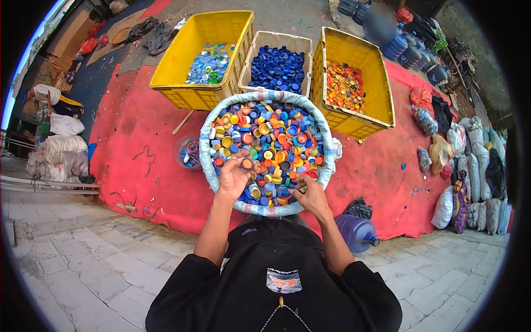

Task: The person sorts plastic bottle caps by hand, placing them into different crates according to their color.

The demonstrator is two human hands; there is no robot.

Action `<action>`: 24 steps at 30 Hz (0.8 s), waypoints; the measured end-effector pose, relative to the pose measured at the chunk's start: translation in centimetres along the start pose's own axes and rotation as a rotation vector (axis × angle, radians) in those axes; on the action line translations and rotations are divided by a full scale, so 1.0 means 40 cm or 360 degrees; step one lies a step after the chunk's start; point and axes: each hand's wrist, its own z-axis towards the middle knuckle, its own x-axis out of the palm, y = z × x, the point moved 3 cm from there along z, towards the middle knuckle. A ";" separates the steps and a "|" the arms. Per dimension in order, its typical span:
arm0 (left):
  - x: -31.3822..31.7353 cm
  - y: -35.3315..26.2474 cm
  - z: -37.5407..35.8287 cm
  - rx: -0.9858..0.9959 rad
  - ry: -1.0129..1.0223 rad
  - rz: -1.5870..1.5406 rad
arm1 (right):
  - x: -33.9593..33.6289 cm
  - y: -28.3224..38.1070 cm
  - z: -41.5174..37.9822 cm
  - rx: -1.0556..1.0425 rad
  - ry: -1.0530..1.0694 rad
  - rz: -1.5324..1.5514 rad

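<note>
Fingers of left hand [233,176] pinch orange plastic cap [246,163]; right hand [307,195] curled in heaped caps of woven sack [207,160]; spill risk at rim.

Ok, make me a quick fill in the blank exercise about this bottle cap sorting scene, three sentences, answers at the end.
1. The middle crate behind the round basket holds only ____ caps.
2. The left hand and right hand both reach into the ____ of mixed caps.
3. All three crates stand on a ____ mat.

Missing words: blue; basket; red
</note>
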 end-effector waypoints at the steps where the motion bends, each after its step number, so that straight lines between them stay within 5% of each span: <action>1: -0.012 0.003 -0.016 -0.0048 -0.0085 -0.0102 | 0.012 0.014 -0.008 -0.0072 0.0047 -0.0151; 7: -0.042 0.038 -0.104 -0.0122 -0.0347 0.0072 | 0.050 0.065 -0.008 0.0010 0.0211 -0.0489; 11: -0.036 0.084 -0.127 -0.0140 -0.0302 0.0974 | 0.055 0.042 0.013 -0.0073 0.0219 -0.0363; 14: -0.024 0.120 -0.120 0.0369 -0.0011 0.2010 | 0.022 0.045 0.029 -0.0107 0.0146 -0.0148; 15: 0.020 0.112 -0.125 0.0093 -0.0016 0.2168 | 0.007 0.050 0.036 -0.0066 0.0102 -0.0059; 16: 0.026 0.125 -0.120 0.0192 0.0073 0.2306 | -0.008 0.048 0.039 -0.0023 0.0054 0.0030; 20: 0.065 0.161 -0.099 0.0350 0.0351 0.2691 | -0.041 0.013 0.031 0.0460 0.0118 0.1713; 24: 0.095 0.169 -0.083 0.0481 0.0531 0.2839 | -0.057 0.021 0.003 0.0526 0.0024 0.2357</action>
